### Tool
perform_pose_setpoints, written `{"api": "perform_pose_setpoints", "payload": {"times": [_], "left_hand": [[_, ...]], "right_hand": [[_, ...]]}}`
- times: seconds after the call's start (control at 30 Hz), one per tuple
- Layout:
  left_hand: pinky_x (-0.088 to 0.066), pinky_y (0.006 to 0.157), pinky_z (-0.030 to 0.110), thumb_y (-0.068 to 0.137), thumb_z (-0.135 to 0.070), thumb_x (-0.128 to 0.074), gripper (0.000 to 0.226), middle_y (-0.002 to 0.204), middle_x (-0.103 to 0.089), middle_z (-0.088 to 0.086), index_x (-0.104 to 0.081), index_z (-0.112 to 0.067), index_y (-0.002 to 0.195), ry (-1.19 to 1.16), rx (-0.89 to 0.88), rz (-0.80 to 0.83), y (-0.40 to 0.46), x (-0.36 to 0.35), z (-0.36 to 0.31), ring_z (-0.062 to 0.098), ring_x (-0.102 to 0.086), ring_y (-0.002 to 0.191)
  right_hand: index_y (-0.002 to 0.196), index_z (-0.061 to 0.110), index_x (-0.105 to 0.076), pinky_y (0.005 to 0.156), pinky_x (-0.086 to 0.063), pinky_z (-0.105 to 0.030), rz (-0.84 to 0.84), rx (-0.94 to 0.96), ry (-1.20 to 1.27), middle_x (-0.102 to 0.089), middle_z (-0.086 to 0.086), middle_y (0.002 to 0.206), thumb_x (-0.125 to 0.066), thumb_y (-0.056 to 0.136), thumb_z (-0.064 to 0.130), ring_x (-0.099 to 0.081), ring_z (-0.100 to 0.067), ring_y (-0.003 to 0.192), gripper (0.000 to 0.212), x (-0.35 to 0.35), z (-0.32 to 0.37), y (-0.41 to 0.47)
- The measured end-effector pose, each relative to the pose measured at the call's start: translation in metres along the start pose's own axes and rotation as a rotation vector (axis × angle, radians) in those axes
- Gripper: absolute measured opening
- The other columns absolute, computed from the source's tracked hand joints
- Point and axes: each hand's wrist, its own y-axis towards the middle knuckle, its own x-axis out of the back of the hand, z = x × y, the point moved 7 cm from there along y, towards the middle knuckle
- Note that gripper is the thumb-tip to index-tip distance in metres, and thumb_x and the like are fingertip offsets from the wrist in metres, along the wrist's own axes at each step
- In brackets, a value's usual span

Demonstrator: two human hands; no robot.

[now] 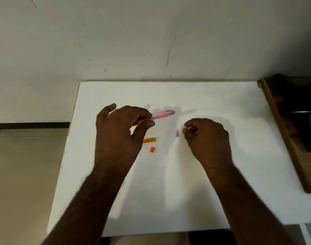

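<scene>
My left hand (121, 131) pinches a translucent pink pen barrel (162, 114) between thumb and fingers, holding it just above the white table (168, 191) with its open end pointing right. My right hand (206, 137) hovers to the right with its fingers curled; something thin and pale shows among them, too small to name. A small pink piece (177, 133) lies on the table just left of that hand's fingertips. An orange clip-like part (149, 139) and a small orange cap (152, 149) lie beside my left hand.
A white wall (151, 41) stands right behind the table's far edge. A brown wooden unit (283, 129) with a dark recess borders the table on the right. Beige floor (24, 165) lies past the left edge.
</scene>
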Motion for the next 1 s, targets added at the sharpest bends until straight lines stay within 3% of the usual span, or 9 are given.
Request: {"api": "perform_pose_setpoints", "payload": {"times": [0.17, 0.3, 0.37, 0.43, 0.47, 0.53, 0.63, 0.83, 1.0], "left_hand": [[-0.034, 0.112, 0.047, 0.088, -0.027, -0.077, 0.009, 0.089, -0.063, -0.025, -0.071, -0.026, 0.094, 0.005, 0.002, 0.022, -0.001, -0.002, 0.003, -0.007, -0.057, 0.081], [-0.032, 0.113, 0.045, 0.088, -0.028, -0.076, 0.008, 0.088, -0.063, -0.025, -0.071, -0.027, 0.095, 0.014, 0.002, 0.035, -0.002, -0.004, 0.004, -0.008, -0.056, 0.080], [-0.031, 0.113, 0.043, 0.089, -0.029, -0.076, 0.008, 0.089, -0.063, -0.025, -0.071, -0.027, 0.095, 0.017, 0.001, 0.038, -0.002, -0.004, 0.004, -0.008, -0.055, 0.079], [-0.031, 0.113, 0.042, 0.089, -0.029, -0.075, 0.007, 0.088, -0.062, -0.026, -0.071, -0.027, 0.095, 0.020, 0.007, 0.037, -0.001, -0.005, 0.005, -0.010, -0.053, 0.078], [-0.031, 0.112, 0.042, 0.089, -0.030, -0.075, 0.007, 0.088, -0.062, -0.026, -0.071, -0.028, 0.095, 0.022, 0.010, 0.037, -0.001, -0.005, 0.005, -0.011, -0.052, 0.079], [-0.032, 0.112, 0.042, 0.089, -0.030, -0.075, 0.007, 0.088, -0.061, -0.027, -0.072, -0.028, 0.095, 0.025, 0.016, 0.035, -0.001, -0.006, 0.005, -0.012, -0.050, 0.082], [-0.034, 0.111, 0.044, 0.088, -0.031, -0.075, 0.008, 0.088, -0.060, -0.026, -0.072, -0.027, 0.094, 0.038, 0.020, 0.029, 0.000, -0.007, 0.005, -0.011, -0.051, 0.083], [-0.037, 0.109, 0.050, 0.088, -0.031, -0.076, 0.009, 0.088, -0.062, -0.024, -0.072, -0.026, 0.095, 0.039, 0.039, 0.028, 0.000, -0.005, 0.006, 0.001, -0.061, 0.084], [-0.037, 0.109, 0.048, 0.088, -0.031, -0.075, 0.009, 0.087, -0.060, -0.025, -0.072, -0.026, 0.095, 0.026, 0.028, 0.037, 0.000, -0.006, 0.006, -0.005, -0.056, 0.082]], "right_hand": [[0.093, 0.023, -0.071, 0.067, -0.039, -0.028, -0.017, -0.002, -0.101, -0.069, 0.002, 0.092, -0.060, 0.094, 0.026, -0.066, -0.025, 0.087, 0.011, -0.006, 0.002, 0.002], [0.088, 0.022, -0.069, 0.072, -0.046, -0.030, 0.025, -0.027, -0.045, -0.071, 0.005, 0.089, -0.064, 0.092, 0.026, -0.067, -0.023, 0.087, 0.007, -0.010, 0.000, 0.003], [0.084, 0.022, -0.071, 0.076, -0.052, -0.033, 0.012, -0.113, 0.251, -0.071, 0.008, 0.082, -0.068, 0.092, 0.022, -0.070, -0.020, 0.084, 0.008, -0.005, -0.004, 0.006], [0.085, 0.019, -0.074, 0.076, -0.059, -0.038, 0.053, -0.224, 0.788, -0.074, 0.004, 0.078, -0.070, 0.092, 0.014, -0.074, -0.020, 0.078, 0.010, -0.001, -0.002, 0.009], [0.087, 0.017, -0.076, 0.074, -0.060, -0.035, 0.105, -0.245, 1.025, -0.076, 0.001, 0.079, -0.070, 0.092, 0.011, -0.075, -0.020, 0.077, 0.010, 0.000, 0.002, 0.010], [0.091, 0.015, -0.077, 0.073, -0.059, -0.029, 0.215, -0.212, 1.259, -0.076, -0.003, 0.083, -0.069, 0.093, 0.009, -0.076, -0.021, 0.079, 0.010, 0.002, 0.014, 0.009], [0.093, 0.013, -0.077, 0.075, -0.058, -0.030, 0.292, -0.184, 1.303, -0.076, -0.006, 0.083, -0.067, 0.094, 0.007, -0.075, -0.024, 0.081, 0.012, 0.000, 0.023, 0.004], [0.093, 0.012, -0.076, 0.074, -0.059, -0.030, 0.292, -0.195, 1.268, -0.076, -0.006, 0.082, -0.064, 0.095, 0.003, -0.076, -0.023, 0.080, 0.015, -0.002, 0.024, 0.003], [0.093, 0.013, -0.076, 0.073, -0.059, -0.029, 0.285, -0.189, 1.257, -0.077, -0.006, 0.084, -0.065, 0.095, 0.004, -0.076, -0.023, 0.080, 0.015, -0.006, 0.025, 0.002]]}}
